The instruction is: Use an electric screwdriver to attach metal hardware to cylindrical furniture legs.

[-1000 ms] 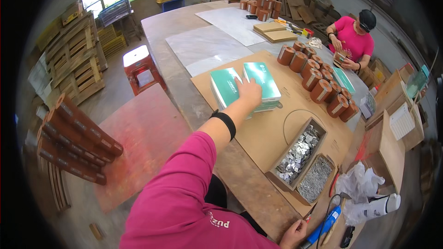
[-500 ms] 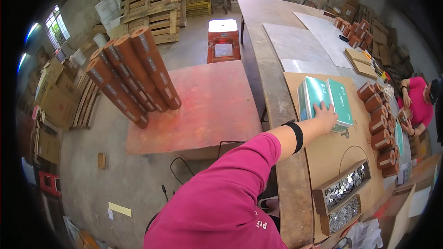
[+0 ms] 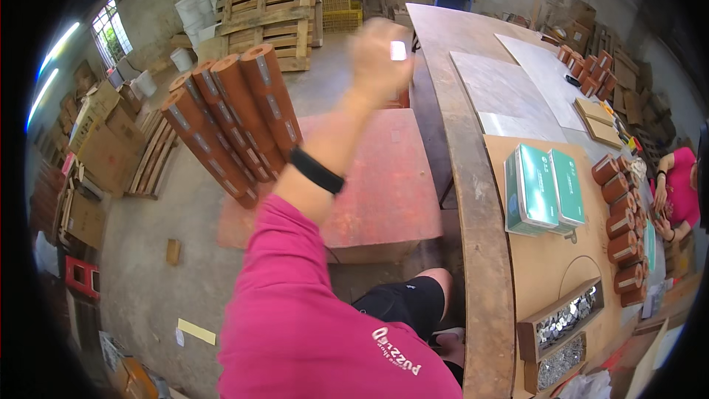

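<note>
1. Presently, the left hand [image 3: 377,59] was raised in the air past the far edge of a low red-topped table [image 3: 384,199], blurred, with its forearm reaching up from the lower edge.
2. Whether its fingers were together or apart, or closed on anything, I could not tell; a bright white patch showed beside them. The right hand was out of view, so its grip could not be told either.
3. Behind the left hand, a red stool [image 3: 403,98] was mostly hidden. A black band [image 3: 317,170] circled the forearm, just beyond the pink sleeve [image 3: 292,240].
4. Two green-and-white boxes [image 3: 535,186] lay side by side on a brown cardboard sheet [image 3: 535,273] on the long workbench [image 3: 481,251], well apart from the left hand.
5. Tall columns of brown rolls [image 3: 272,96] stood at the left side of the red-topped table, close together, left of the forearm.
6. Nearer on the cardboard sat a wooden tray [image 3: 526,341] of shiny flat metal pieces, with a second tray [image 3: 532,378] of small metal pieces just beside it.
7. Shorter brown cylinders [image 3: 622,222] stood in rows right of the boxes, and beyond them was a co-worker [image 3: 685,185] in a pink top.
</note>
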### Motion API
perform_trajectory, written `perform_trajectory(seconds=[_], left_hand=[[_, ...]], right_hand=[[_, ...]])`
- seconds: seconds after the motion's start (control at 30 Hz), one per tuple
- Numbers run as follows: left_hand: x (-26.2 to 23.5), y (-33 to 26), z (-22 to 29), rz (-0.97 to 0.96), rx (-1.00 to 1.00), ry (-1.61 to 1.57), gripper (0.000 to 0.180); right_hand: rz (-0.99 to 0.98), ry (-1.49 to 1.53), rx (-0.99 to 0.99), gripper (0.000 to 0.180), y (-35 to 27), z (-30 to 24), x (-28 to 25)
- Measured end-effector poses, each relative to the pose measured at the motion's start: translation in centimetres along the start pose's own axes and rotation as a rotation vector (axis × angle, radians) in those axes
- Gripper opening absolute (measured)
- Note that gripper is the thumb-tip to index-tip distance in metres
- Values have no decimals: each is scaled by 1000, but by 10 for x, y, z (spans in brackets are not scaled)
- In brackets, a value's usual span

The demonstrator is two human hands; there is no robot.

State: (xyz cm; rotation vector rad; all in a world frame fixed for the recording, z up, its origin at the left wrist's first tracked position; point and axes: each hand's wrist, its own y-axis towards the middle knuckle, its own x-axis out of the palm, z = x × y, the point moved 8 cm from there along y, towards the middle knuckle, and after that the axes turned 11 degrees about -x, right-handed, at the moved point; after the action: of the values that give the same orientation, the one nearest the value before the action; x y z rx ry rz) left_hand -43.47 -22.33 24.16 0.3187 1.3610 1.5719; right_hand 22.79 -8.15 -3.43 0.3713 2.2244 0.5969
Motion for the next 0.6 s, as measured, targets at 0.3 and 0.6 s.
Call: perform_trajectory(seconds=[0.3,0.6], left_hand=[[-111,14,-203,-177,-710,1068,57],[-82,29,-227,-489,-432,947,56]], right_hand=[[-44,-67,-15,26,1,8,4],[-68,40,37,29,-5,38,9]])
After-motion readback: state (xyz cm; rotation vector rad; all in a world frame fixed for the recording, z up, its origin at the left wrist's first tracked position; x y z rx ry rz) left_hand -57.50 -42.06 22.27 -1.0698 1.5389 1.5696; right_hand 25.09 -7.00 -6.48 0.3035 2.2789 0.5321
